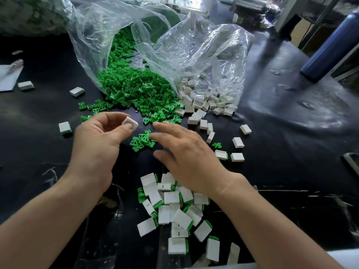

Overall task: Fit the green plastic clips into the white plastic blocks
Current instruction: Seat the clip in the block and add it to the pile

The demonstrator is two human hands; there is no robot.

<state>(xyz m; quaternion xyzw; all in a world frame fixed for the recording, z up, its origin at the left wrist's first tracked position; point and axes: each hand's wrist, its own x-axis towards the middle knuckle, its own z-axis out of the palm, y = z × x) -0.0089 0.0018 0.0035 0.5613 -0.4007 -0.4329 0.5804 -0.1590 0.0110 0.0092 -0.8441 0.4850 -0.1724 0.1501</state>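
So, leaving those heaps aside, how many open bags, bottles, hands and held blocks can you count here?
Open bags: 2, the clip bag and the block bag
Bottle: 1
Hands: 2, the left hand and the right hand
Held block: 1, pinched by the left hand
Total: 6

White block pinched aloft; green clips heaped, spilling from bag.
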